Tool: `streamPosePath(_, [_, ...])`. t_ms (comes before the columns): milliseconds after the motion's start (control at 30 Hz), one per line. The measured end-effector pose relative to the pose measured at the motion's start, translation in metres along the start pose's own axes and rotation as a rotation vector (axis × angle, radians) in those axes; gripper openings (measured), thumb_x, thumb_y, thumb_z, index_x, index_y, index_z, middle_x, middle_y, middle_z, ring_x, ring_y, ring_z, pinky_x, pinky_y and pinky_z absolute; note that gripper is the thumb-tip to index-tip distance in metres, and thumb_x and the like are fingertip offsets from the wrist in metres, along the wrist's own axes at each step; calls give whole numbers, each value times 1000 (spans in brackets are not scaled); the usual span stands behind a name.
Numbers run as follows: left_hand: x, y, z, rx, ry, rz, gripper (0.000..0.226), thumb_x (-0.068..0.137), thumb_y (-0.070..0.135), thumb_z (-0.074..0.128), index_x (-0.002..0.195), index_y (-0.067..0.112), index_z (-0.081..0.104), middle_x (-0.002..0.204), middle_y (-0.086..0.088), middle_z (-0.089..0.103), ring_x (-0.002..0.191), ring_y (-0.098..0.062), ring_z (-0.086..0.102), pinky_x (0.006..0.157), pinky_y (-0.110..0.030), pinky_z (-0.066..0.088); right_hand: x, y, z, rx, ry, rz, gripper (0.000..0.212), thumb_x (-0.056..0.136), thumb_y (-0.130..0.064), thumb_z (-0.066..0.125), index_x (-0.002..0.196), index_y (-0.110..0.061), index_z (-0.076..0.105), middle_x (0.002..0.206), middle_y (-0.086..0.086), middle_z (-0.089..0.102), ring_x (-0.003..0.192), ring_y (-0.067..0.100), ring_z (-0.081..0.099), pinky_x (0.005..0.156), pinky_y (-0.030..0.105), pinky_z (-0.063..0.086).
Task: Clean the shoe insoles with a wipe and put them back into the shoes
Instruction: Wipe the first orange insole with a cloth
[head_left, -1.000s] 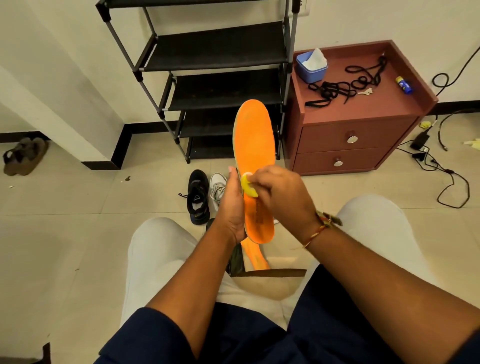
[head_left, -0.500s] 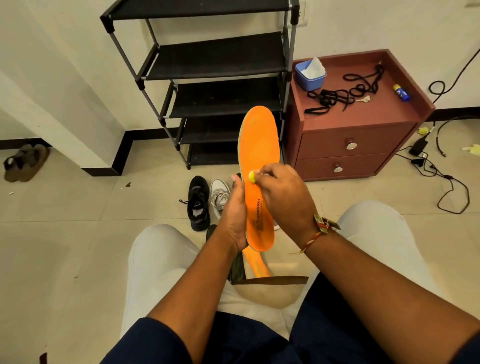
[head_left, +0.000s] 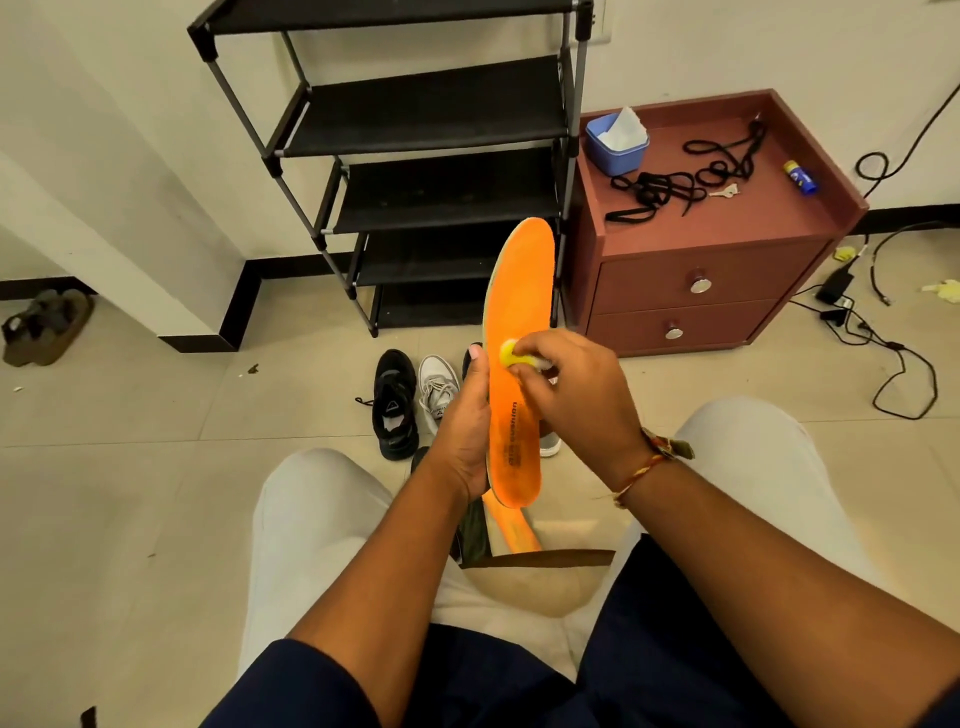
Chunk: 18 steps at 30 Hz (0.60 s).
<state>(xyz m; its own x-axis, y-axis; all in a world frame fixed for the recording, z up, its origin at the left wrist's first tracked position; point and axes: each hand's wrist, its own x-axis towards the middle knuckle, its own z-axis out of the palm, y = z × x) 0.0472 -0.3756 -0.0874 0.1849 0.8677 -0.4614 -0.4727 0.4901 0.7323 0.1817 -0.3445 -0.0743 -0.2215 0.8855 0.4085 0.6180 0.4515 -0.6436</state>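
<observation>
Left hand: we are gripping the orange insole (head_left: 521, 312) with our left hand (head_left: 465, 434) at its heel half, thumb lying up along the left edge and the fingers wrapping behind it, out of sight.
Right hand: our right hand (head_left: 569, 392) is pinching a small bunched wipe (head_left: 509, 355) between the thumb and curled fingers, pressing it against the middle of the insole's top face.
Insole: we are holding it upright in the air above our knees, toe end pointing up and away, printed heel end nearest us.
Second insole: another orange insole (head_left: 511, 527) is showing just below the first, beside a dark shoe (head_left: 471, 530) between our legs; whether it is sitting inside that shoe we cannot tell.
Floor: a black shoe (head_left: 395, 410) and a white shoe (head_left: 436, 389) are lying side by side past our left hand, in front of the black shoe rack (head_left: 431, 130).
Drawer cabinet: the red-brown cabinet (head_left: 701, 260) is carrying a blue tub (head_left: 615, 148) of wipes and loose black laces (head_left: 675, 182).
</observation>
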Motion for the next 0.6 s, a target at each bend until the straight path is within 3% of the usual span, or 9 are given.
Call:
streamPosePath(133, [1,4,-5,-100,33,28,76,96,71,26,143,18,53,138,-17,61,129,-35,58,108,-52,45,-9,-12,8,-75,-84,-113,28,98,-29,60,125,-24,65,109,-1,69,95,17,63,78,31,54])
streamPosePath(200, [2,7,-10,-142,39,54,78,97,72,25,144,16,52,140,-18,60,131,-37,56,111,-55,41,-10,-13,10,-125,-120,-154,27,99,-27,58,124,-22,67,103,2,67,90,20,63,71,32,54])
streamPosePath(400, [0,14,-14,-200,42,72,84,94,77,19,137,15,57,133,-18,65,124,-38,61,106,-55,46,-10,-11,10,-200,-126,-246,23,89,-18,72,111,-14,74,108,9,69,94,30,67,72,38,60])
streamPosePath(600, [-2,14,-10,-179,57,69,73,99,69,28,139,15,56,131,-19,66,121,-38,63,103,-53,49,-4,1,7,-227,-63,-242,25,91,-16,67,114,-9,72,114,14,69,100,36,65,79,45,58])
